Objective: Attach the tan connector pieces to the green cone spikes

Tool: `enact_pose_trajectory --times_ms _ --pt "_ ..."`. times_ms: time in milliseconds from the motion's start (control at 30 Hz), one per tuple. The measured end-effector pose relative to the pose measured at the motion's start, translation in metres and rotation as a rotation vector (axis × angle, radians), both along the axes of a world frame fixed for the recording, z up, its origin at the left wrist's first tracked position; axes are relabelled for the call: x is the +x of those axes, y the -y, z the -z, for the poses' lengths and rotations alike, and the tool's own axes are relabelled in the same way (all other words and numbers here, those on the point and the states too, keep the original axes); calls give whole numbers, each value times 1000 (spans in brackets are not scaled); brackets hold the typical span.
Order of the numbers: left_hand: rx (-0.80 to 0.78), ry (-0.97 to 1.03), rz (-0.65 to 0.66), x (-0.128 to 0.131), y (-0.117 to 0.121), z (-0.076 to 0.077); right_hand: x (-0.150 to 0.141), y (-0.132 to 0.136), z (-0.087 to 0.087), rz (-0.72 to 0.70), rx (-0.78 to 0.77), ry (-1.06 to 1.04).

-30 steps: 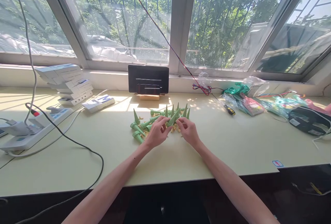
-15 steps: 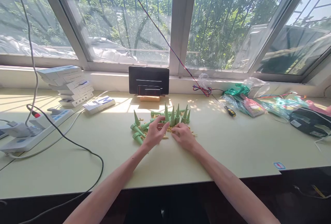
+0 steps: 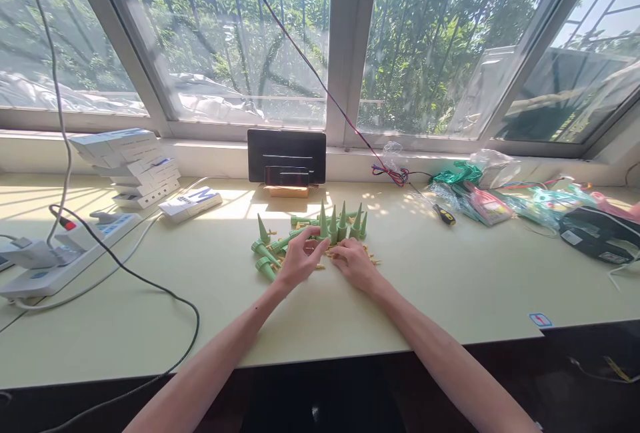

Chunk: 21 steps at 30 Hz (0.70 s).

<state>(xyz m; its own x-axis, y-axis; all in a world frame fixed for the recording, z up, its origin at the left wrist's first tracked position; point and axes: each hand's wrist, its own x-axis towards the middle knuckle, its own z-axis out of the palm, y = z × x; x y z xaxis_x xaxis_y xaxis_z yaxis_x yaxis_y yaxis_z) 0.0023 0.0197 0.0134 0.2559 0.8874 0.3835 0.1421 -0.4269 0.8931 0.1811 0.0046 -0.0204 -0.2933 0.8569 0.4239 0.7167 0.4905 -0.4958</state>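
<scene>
My left hand (image 3: 301, 258) is curled, with thumb and forefinger at the base of a green cone-shaped spike (image 3: 324, 221) that points upward. Close by on the right, my right hand (image 3: 354, 261) has its fingertips bent together low over small yellow peg-like pieces (image 3: 375, 260); one seems to be at the fingertips, partly hidden. Several more green spikes (image 3: 343, 223) stand upright just behind the hands. Other green spikes (image 3: 265, 266) with ribbed caps lie on their sides left of my left hand. Some yellow pieces are covered by my fingers.
Behind the spikes, a tablet (image 3: 287, 153) and a phone lean on a wooden stand (image 3: 287, 191). White boxes (image 3: 140, 166) and a power strip (image 3: 75, 260) with cables occupy the left. A screwdriver (image 3: 444, 214), plastic bags (image 3: 485, 203) and a black case (image 3: 597, 233) lie right.
A green spike tilted between both hands a second ago now stands upright at my left fingers. My right hand has come away from it, down onto the yellow pieces. Little differs since half a second ago.
</scene>
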Motion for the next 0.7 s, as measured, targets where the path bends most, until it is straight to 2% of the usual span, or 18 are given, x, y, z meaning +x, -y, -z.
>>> enact_pose_trajectory --times_ms 333,700 --pt "-13 -23 -25 0 1 -1 -1 0 0 -3 -21 37" --pt "-21 -22 -18 0 1 0 -1 1 -1 -58 35 -53"
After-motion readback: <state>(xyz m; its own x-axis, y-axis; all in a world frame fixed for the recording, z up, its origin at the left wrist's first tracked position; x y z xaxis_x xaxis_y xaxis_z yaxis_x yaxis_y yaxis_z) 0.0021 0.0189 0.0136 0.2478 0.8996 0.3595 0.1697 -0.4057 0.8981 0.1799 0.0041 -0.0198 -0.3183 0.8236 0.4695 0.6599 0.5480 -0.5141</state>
